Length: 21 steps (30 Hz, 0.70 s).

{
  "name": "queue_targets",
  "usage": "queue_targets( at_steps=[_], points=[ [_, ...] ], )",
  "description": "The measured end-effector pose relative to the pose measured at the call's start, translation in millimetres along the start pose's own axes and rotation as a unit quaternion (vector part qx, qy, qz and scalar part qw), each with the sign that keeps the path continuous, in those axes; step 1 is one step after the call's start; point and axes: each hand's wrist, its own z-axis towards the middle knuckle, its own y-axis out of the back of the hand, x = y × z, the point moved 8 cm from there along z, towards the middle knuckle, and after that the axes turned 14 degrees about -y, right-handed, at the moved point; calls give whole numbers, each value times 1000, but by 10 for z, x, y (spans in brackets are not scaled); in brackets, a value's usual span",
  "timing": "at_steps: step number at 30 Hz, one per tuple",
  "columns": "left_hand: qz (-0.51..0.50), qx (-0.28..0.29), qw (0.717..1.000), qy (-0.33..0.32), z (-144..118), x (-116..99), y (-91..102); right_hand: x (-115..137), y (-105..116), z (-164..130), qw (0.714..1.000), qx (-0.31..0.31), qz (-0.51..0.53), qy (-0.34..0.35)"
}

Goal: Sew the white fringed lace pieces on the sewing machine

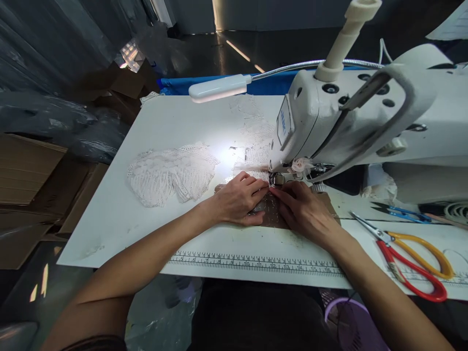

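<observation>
Counter (120, 224) stretches left past lace (175, 173) to its edge. Left hand (242, 200), thumb apart, and right hand (305, 207), grip unclear, touch fabric (259, 172).

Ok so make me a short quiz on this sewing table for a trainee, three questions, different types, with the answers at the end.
1. Multiple choice: where does the two-lobed lace piece lie relative to the left hand and right hand?
A) To the left of both
B) Between them
C) To the right of both

2. True or false: the right hand is holding the scissors with one red and one yellow handle.

3. Fill in the blank: a printed ____ runs along the table's near edge.

Key
1. A.
2. False: the scissors lie on the table, while the right hand is on the brown piece by the presser foot.
3. Ruler scale.
</observation>
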Motion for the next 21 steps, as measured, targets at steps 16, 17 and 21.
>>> queue_targets(
  at_steps=[16,17,21],
  points=[
    [5,16,1000,23,32,76,2,78,-18,8,991,0,-132,-22],
    [8,18,1000,24,34,78,1,65,-11,4,991,3,-128,-26],
    [22,16,999,28,42,84,5,-83,80,-23,998,9,-16,-53]
  ],
)
